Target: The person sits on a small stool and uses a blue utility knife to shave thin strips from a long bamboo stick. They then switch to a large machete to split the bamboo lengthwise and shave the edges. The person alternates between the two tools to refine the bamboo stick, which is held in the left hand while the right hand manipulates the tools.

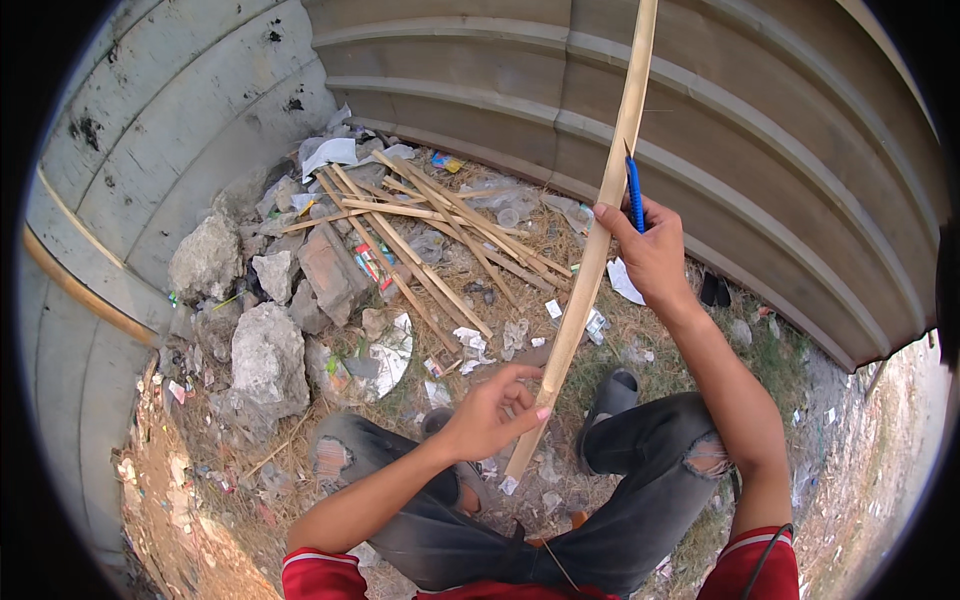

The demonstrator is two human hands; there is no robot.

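A long, pale bamboo strip (590, 270) slants up from between my knees and runs out of the top of the view. Near its lower end my left hand (490, 415) grips it loosely, with the thumb lying against the strip and the fingers curled beside it. Higher up, my right hand (655, 255) is closed around a blue utility knife (635, 195). Its blade points upward and lies against the strip's right edge. The right thumb presses on the strip just below the blade.
Beyond my knees lies a loose pile of similar strips (440, 215). Large grey rocks (270, 360) and a broken brick (332, 270) are at the left. Paper and plastic litter covers the dry grass. Ribbed metal sheets (450, 75) stand close at the back and right, and a grey wall (190, 130) at left.
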